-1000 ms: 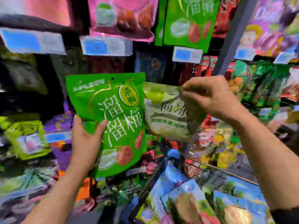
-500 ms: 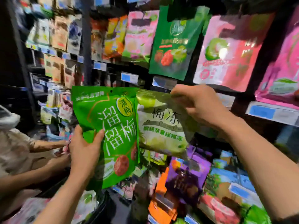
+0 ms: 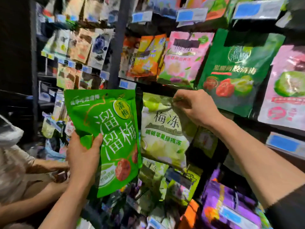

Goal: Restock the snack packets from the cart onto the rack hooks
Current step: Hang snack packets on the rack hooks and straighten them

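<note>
The step in hand looks like hanging, not fetching: both packets are already up at the rack, and the cart is not in view. The left hand point(image 3: 82, 156), at lower centre-left of the frame, clasps the bright green packet point(image 3: 105, 138) by its lower left corner, thumb over the front, holding it upright. Just to its right, edges about touching, the right hand point(image 3: 194, 106) pinches the top edge of the pale green packet point(image 3: 163, 134) between thumb and fingertips, raised just below the dark green packet point(image 3: 239, 71) hanging in the row above. No hook shows behind the hand. The next move probably calls for finding the hook tip and threading the packet's top hole onto it.
</note>
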A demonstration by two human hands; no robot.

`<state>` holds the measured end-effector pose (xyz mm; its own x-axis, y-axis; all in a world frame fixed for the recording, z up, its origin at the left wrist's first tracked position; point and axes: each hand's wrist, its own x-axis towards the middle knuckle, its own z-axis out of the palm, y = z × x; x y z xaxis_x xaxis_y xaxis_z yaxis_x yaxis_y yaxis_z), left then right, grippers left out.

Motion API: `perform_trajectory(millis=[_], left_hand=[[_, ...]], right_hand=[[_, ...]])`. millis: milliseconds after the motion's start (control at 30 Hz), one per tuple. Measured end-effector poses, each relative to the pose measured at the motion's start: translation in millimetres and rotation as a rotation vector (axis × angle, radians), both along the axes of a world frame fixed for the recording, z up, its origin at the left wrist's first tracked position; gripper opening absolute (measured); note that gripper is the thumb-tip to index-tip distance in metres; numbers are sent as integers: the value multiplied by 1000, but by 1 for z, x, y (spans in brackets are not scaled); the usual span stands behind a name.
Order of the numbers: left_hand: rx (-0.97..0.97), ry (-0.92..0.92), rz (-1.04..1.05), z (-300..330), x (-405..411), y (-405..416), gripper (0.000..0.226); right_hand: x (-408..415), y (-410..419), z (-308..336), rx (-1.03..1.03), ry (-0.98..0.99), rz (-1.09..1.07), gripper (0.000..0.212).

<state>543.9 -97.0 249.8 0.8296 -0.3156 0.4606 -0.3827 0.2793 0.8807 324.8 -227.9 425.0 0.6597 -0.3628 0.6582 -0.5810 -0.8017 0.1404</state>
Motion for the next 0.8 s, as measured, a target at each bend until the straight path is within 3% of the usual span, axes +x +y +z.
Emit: perform_trajectory(millis=[100,200,400,567,633,733,800], left_hand=[[23,55,-42,-23,11,-13,41],[45,105,-79,-46,18,-24,34],[82,209,-149,-70,31,-48,32],[112,248,-228,-75,32,-67,28],[129,248,-246,-76,34,-73,29],[126,254,-230,-73,38,-80,30],[97,256,-213,-70,44,-81,30]], right_hand=[[23,-19,-46,-54,223,-145,15],[38,-38,-91,102,246,-122,12],[60,-70,-118,678,-194,-153,19],[62,-80,-114,1011,-239,-125,9],[65,-80,-114,936,-213,-129,3],[78,-83,-114,415,58,-246,13],[93,-84,-114,316,55,-291,17]])
